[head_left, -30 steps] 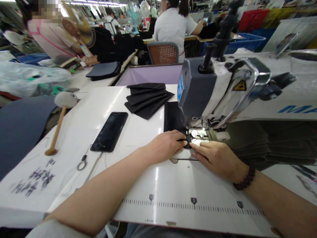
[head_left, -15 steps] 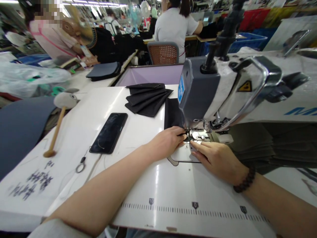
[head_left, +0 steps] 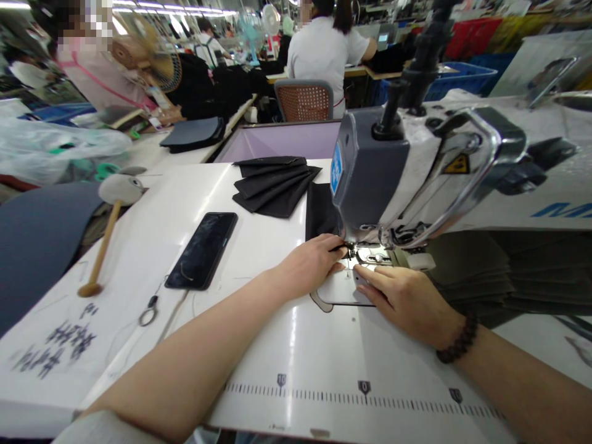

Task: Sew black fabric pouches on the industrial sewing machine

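- While the left hand [head_left: 312, 265] lies over the near end of a flat black fabric piece [head_left: 319, 213], its fingers curl toward the needle area; whether they pinch the cloth cannot be told.
- Just apart from it, the right hand [head_left: 404, 296], wearing a dark braided bracelet [head_left: 460, 342], rests its outstretched fingers on a shiny metal plate [head_left: 337, 291].
- That fabric piece sits on the glossy white tabletop [head_left: 259, 345], partly hidden by the grey-and-white sewing machine [head_left: 370, 166].
- Beside it, overlapping black fabric pieces [head_left: 272, 188] fan out.
- Farther left lies a black rectangular phone [head_left: 203, 250], near a white-headed mallet with a wooden handle [head_left: 107, 240].
- Dark grey-green sheets [head_left: 546, 271] are stacked beneath the machine's arm.
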The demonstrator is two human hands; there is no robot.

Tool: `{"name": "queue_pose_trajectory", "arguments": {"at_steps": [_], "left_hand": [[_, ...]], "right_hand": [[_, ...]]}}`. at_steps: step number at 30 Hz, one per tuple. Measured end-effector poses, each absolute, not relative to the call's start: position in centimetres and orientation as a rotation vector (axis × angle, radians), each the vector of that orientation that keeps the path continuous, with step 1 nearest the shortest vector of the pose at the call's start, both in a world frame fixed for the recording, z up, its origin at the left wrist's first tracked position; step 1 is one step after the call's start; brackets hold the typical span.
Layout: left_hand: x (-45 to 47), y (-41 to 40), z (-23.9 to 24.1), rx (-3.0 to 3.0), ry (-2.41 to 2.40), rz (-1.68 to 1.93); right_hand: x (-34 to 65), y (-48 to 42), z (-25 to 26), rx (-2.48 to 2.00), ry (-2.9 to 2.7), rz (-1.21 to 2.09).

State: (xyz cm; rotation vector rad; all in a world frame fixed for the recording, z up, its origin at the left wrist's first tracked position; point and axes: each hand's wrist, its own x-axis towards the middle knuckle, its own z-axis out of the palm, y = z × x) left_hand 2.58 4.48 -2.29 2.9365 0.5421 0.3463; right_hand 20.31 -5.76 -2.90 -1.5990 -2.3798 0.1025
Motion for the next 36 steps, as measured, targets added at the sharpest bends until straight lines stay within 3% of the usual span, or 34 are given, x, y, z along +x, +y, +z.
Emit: {"name": "queue_pose_trajectory", "arguments": {"at_steps": [24,30,36], "left_hand": [[2.9,4.2,-2.0,2.993,0.600,0.286],[2.9,1.2,0.0,3.014,0.772,-0.009],[2.7,-1.7,1.3,3.016,0.530,-0.264]], "right_hand": [[20.2,-5.7,-2.9,-1.584,-2.376,0.098],[20.4,-5.8,-2.7,-1.542,-2.346,0.141],[20.9,-6.4,-2.1,-1.350,-2.427,0.187]]}}
